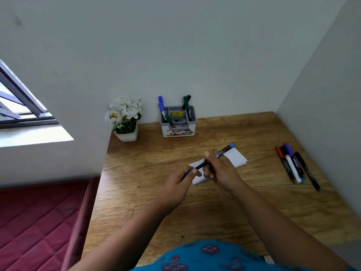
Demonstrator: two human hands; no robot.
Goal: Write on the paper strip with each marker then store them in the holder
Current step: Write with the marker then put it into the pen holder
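A black marker with a blue end (222,152) is held level above the white paper strip (235,156), which lies on the wooden desk (148,173) and carries some handwriting. My right hand (218,171) grips the marker's barrel. My left hand (180,181) pinches its near end, where a blue cap shows between the fingers; whether the cap is on or off is hidden. The grey holder (178,122) stands at the back by the wall with several blue, green and black markers upright in it. Several more markers (295,165) lie loose at the desk's right side.
A white pot of white flowers (125,118) stands at the desk's back left corner. Walls close the desk at the back and right. A red mattress (39,222) lies lower to the left, under a window (19,106).
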